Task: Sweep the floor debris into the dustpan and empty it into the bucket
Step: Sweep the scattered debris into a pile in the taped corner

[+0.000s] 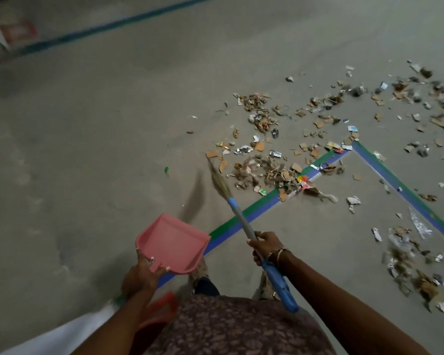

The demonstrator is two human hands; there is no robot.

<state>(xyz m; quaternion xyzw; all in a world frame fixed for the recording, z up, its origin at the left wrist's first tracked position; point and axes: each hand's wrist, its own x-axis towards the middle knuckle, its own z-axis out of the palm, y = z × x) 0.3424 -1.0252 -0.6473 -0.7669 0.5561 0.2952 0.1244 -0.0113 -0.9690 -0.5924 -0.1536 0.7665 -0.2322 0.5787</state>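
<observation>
The right hand (265, 245), its grip clenched on the broom (237, 213) whose shaft points forward and slightly left, is nearer the debris (264, 170) lying on the floor just right of the bristles, while the left hand (139, 275) grasps the dustpan (172, 243) left of the shaft.

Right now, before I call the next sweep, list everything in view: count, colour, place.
dustpan: one, pink, lower centre, held in the left hand.
broom: one, blue and grey handle, straw bristles, bristles at the near edge of the debris.
debris: many scraps, brown, white and silver, scattered centre to right.
tape strips: three, green and blue; two meet in a corner under the debris, one far upper left.
floor: grey concrete.
red item: one, lower left, unclear what.
white surface: one, bottom left, unclear what.
left hand: holds the dustpan's rear edge.
right hand: grips the broom handle; bracelet on the wrist.
</observation>
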